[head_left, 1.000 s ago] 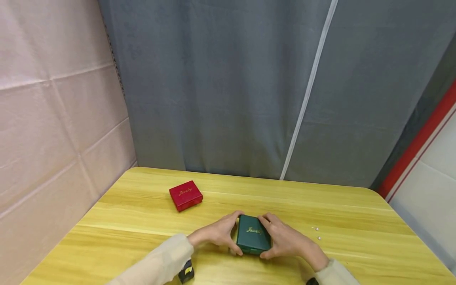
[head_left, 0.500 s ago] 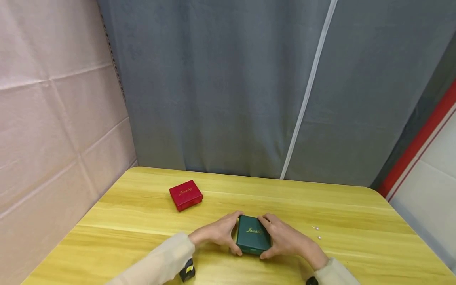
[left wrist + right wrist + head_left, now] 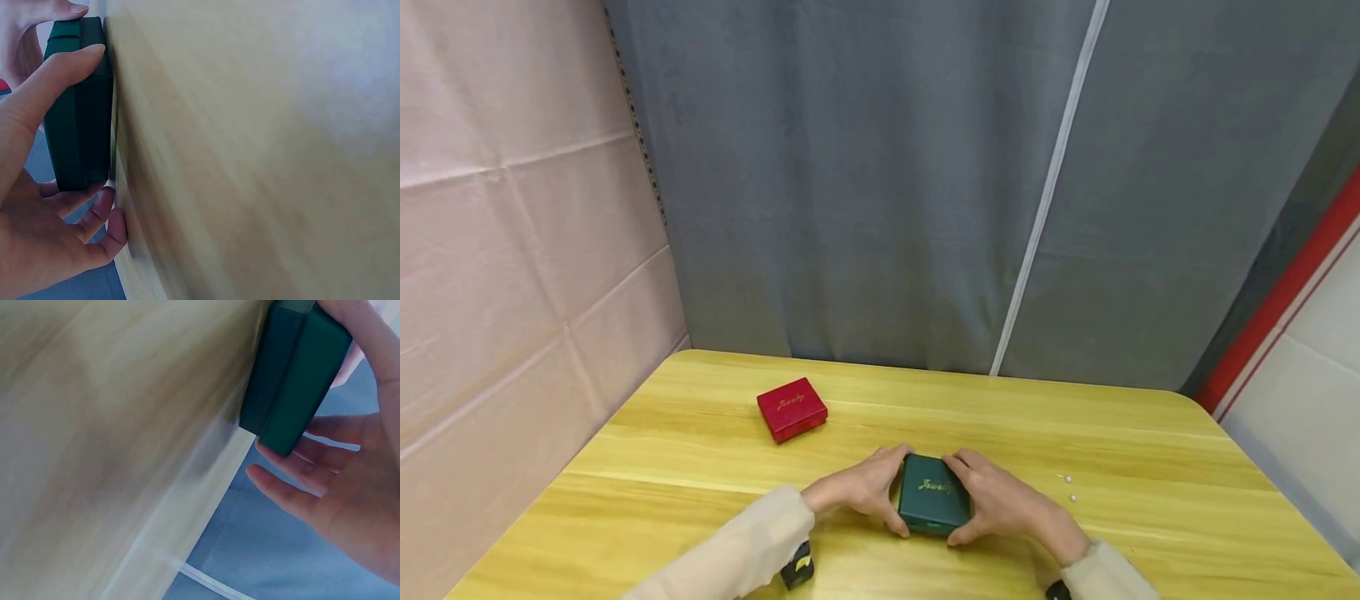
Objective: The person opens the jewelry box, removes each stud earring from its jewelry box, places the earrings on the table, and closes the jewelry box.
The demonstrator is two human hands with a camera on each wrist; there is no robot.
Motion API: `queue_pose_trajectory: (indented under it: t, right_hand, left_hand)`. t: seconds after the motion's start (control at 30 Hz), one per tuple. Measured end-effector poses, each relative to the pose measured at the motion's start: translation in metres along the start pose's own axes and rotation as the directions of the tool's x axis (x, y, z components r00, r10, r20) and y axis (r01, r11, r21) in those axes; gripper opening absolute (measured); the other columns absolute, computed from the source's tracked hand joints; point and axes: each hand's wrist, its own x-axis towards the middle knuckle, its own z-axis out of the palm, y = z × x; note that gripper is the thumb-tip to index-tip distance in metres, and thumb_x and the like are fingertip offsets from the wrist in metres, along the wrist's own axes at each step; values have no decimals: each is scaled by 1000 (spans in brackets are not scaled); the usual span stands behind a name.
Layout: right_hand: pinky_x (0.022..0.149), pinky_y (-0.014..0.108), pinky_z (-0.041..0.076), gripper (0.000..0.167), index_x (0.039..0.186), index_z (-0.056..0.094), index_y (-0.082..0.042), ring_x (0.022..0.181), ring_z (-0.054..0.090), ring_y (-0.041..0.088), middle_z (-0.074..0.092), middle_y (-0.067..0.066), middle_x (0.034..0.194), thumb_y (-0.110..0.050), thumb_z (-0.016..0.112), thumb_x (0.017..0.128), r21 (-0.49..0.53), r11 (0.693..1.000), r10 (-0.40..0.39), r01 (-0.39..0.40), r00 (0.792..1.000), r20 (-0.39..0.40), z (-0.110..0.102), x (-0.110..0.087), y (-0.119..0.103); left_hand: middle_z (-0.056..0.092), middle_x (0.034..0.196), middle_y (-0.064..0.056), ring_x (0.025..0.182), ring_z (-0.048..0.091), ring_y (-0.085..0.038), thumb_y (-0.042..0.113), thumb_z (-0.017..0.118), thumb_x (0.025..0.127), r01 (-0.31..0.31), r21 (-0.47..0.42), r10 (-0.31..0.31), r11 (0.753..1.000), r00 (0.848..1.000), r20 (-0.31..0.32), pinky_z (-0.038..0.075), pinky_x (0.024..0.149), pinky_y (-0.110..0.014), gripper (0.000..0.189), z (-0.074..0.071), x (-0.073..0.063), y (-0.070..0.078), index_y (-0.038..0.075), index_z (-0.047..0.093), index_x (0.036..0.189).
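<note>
A dark green jewelry box [image 3: 934,496] with gold lettering on its lid lies closed on the table, in the near middle of the head view. My left hand [image 3: 868,487] grips its left side, thumb at the near corner and fingers at the far one. From the right, my right hand [image 3: 1000,500] holds the opposite side in the same way. The left wrist view shows the thumb [image 3: 75,65] over the front face of the box [image 3: 90,134]. In the right wrist view, fingers [image 3: 300,465] curl at the far end of the box [image 3: 300,381].
Farther back on the left sits a red jewelry box [image 3: 792,410], its lid closed. Two small pearl-like pieces, perhaps earrings, lie right of my right hand; one pearl [image 3: 1072,498] is nearer. A grey curtain [image 3: 880,183] hangs behind the wooden table [image 3: 647,467].
My left sleeve and wrist have shifted very slightly to the right. Both hands keep their hold on the green jewelry box, which stays in place.
</note>
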Motion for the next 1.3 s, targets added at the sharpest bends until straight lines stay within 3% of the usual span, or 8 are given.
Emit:
queue_pose_trajectory:
  t: [0.2,0.5,1.13,1.3]
  right_hand:
    - [83,38,44,103,129,37,9,102,49,23,44,14,119,-58,72,58,-2,1000,18,-18,999,33,-3,-2,1]
    - [84,40,44,99,129,34,11,101,50,26,44,15,118,-46,77,60,11,999,48,-49,996,80,-7,-4,2]
    - [82,38,44,97,126,37,11,95,52,22,47,11,112,-45,79,58,65,996,50,-55,996,68,-7,-3,4]
    - [83,39,45,98,126,36,12,97,52,23,46,14,114,-43,79,58,68,996,49,-53,997,61,-5,-3,3]
  left_hand:
    - [46,111,3,96,37,-10,33,83,57,0,-7,0,1000,1000,12,37,83,-23,93,0,1,0,5,31,129]
    - [45,111,3,95,36,-10,34,83,56,-7,10,7,1000,1000,3,37,83,-22,94,1,3,-2,5,30,129]
    - [43,107,5,93,36,-9,33,84,55,-23,20,23,1000,1000,-8,36,82,-21,89,3,3,0,8,33,123]
    - [42,110,3,95,35,-11,33,84,56,-1,22,1,1000,1000,-1,36,84,-22,93,3,2,1,5,31,127]
